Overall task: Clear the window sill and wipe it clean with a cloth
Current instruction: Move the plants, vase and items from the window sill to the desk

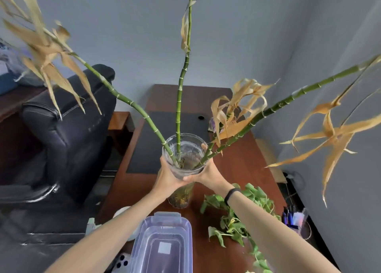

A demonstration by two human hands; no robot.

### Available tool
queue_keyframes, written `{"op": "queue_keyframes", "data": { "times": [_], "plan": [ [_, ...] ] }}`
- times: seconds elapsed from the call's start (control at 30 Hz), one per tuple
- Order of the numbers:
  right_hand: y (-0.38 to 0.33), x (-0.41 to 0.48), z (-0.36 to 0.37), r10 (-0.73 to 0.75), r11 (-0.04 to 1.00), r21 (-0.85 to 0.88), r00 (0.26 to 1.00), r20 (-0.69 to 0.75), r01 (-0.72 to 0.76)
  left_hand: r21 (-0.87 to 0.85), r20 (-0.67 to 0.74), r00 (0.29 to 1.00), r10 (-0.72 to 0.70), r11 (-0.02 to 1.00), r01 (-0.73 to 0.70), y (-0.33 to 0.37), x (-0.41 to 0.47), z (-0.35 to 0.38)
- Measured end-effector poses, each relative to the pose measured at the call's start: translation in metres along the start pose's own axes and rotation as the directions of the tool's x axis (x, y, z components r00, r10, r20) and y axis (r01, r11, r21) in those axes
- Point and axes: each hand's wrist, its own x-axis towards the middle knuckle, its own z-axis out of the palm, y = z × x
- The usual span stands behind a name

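Head view is catching the left hand and right hand clasping the glass vase just under its rim, over the desk; best keeping it upright and lowering slowly; bamboo stalks are leaning wide above the grip.

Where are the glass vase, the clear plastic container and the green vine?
glass vase (185, 143): head view, far wall below the rim.
clear plastic container (165, 229): head view, on its lid.
green vine (215, 234): head view, a leaf on the desk.
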Motion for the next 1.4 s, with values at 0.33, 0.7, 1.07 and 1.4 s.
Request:
{"op": "queue_keyframes", "data": {
  "times": [0.33,0.7,1.07,1.4],
  "plan": [
    [0.018,0.007,0.003,0.049,0.998,-0.046,0.999,-0.008,-0.049,0.018,-0.01,1.0,-0.021,1.0,0.022,-0.015,0.002,0.008],
    [0.03,0.012,0.005,0.107,0.992,-0.06,0.994,-0.019,-0.108,0.022,0.004,1.0,-0.009,1.0,0.009,-0.023,0.006,0.009],
    [0.032,0.017,0.007,0.1,0.994,-0.048,0.994,-0.035,-0.102,0.027,0.005,1.0,0.001,1.0,-0.001,-0.026,0.009,0.007],
    [0.029,0.019,0.013,0.09,0.995,-0.043,0.995,-0.032,-0.092,0.009,-0.011,1.0,0.0,1.0,0.0,-0.027,0.008,0.004]
  ]
}}
